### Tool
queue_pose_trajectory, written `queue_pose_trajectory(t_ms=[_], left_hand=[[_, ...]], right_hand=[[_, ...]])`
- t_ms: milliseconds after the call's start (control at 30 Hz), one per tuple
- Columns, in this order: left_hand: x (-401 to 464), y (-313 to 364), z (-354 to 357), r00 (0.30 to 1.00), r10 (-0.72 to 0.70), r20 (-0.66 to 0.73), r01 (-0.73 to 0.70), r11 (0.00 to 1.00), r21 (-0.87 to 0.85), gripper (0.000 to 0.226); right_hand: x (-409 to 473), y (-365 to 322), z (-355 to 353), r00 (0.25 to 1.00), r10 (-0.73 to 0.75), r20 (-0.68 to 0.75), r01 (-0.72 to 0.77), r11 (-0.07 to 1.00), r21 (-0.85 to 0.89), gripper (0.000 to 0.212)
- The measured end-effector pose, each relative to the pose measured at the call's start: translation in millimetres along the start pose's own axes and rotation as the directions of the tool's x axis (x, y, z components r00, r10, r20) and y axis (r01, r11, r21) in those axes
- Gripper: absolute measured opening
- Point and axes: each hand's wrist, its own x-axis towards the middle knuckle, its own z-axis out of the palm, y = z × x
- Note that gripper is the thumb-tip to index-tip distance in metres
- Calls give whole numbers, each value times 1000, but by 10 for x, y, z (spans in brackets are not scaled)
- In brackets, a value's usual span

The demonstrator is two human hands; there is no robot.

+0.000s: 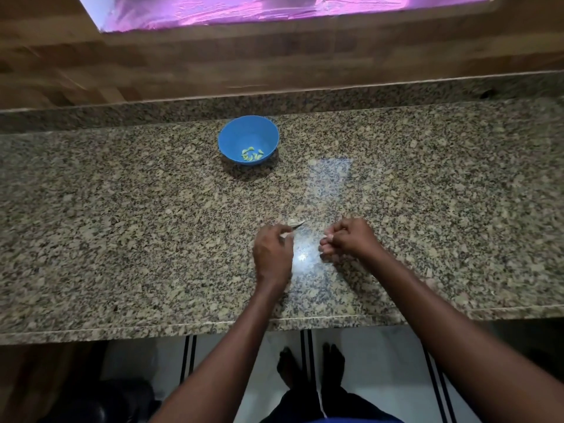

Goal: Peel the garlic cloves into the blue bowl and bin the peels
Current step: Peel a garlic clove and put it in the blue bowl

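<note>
Papery garlic peel [295,225], pale and thin, pinched by left hand [272,251]; right hand [348,238] curled, contents blurred. Speckled granite counter [122,239]. Round blue bowl [235,135] near back edge holds peeled cloves [251,154].

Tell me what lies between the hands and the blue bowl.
Head view: only bare granite counter between blue bowl and hands, plus a papery peel by the left hand.

Speckled granite counter [122,239] under a wood-panelled wall [213,62] (pink-lit opening [274,7] above), white tiled floor [366,377]
</note>
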Motion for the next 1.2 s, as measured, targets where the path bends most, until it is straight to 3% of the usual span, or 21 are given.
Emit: queue_pose_trajectory(t_ms=[100, 300, 600, 733, 833, 967, 1133, 1200], left_hand=[[30, 235, -101, 954, -82, 289, 179, 927, -328, 13], [90, 330, -192, 888, -62, 457, 274, 868, -415, 10], [80, 321, -144, 850, -49, 525, 301, 862, -407, 20], [133, 345, -97, 857, -51, 512, 277, 884, -376, 20], [181, 393, -98, 830, -69, 554, 337, 853, -398, 14], [227, 451, -87, 795, -92, 600, 405, 816, -412, 12], [224, 485, 6, 898, 9, 440, 114, 961, -251, 6], [221, 491, 33, 905, 17, 425, 98, 964, -246, 5]], right_hand=[[-90, 1, 23, 994, -104, 38, 102, 994, 39, 6], [-199, -20, 0, 966, -260, -16, 260, 966, -19, 6], [-227, -54, -79, 986, -164, 18, 162, 985, 56, 17], [-158, -106, -130, 993, -64, 98, 53, 993, 103, 9], [-100, -154, -234, 981, -24, 191, 4, 994, 105, 5], [-28, -153, -330, 977, -52, 206, 33, 995, 93, 13], [50, -173, -346, 981, 102, 163, -123, 985, 118, 10], [89, -198, -364, 963, 208, 175, -236, 958, 165, 9]])
